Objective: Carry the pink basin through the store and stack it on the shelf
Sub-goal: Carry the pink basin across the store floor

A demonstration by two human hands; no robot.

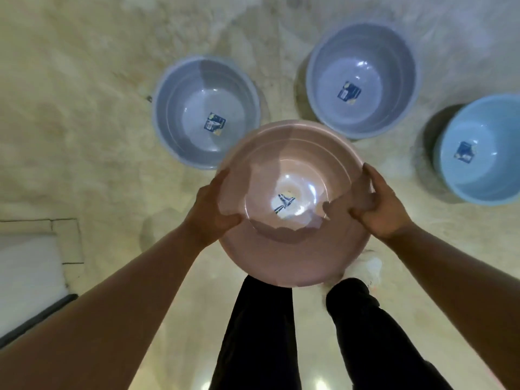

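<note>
A round pink basin (292,249) with a blue-and-white label on its bottom is held above the floor in front of my legs, its opening facing up at me. My left hand (213,212) grips its left rim, thumb inside the bowl. My right hand (380,204) grips the right rim, thumb over the edge. No shelf is in view.
Two grey-blue basins (180,130) (399,108) and one light blue basin (484,181) sit on the beige marble floor ahead, each with a label inside. A white fixture with a dark edge (25,277) lies at the lower left. My dark trouser legs (261,333) are below the basin.
</note>
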